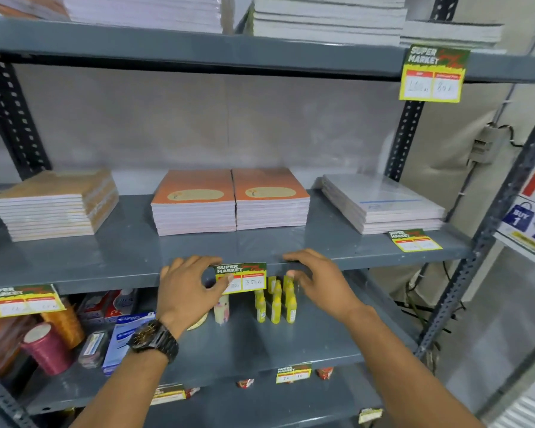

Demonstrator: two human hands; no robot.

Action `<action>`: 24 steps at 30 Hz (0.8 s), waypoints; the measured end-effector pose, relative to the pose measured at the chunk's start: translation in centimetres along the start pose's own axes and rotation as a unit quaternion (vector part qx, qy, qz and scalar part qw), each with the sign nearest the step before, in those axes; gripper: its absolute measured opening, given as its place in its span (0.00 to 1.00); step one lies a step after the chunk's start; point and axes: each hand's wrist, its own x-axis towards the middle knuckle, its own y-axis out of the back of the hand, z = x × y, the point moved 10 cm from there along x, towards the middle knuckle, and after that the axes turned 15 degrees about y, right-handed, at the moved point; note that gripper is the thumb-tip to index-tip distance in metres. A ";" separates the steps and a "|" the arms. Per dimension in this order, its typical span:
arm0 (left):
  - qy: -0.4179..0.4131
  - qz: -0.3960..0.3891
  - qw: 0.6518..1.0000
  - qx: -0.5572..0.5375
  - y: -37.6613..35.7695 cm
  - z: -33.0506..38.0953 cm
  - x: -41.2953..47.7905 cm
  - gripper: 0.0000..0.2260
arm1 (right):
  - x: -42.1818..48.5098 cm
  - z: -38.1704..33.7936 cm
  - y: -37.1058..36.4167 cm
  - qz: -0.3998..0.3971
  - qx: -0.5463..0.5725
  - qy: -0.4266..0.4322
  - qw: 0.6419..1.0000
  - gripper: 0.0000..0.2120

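Observation:
A yellow and green price tag (244, 278) hangs on the front edge of the grey middle shelf (130, 257). My left hand (189, 288), with a dark watch on its wrist, pinches the tag's left side between thumb and forefinger. My right hand (317, 278) hovers just right of the tag at the shelf edge, fingers loosely curved and holding nothing. Two stacks of orange notebooks (230, 200) lie side by side on the shelf behind the tag.
On the same shelf lie a brown notebook stack (56, 202) at left and a white stack (380, 202) at right. The shelf below holds small yellow bottles (275, 304), boxes and a red spool (48, 349). More price tags hang on other shelf edges.

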 end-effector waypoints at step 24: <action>0.032 -0.186 0.981 -0.039 -21.9 35.6 -1.2 0.22 | -8.0 25.4 24.6 0.075 -0.059 -0.210 0.973 0.17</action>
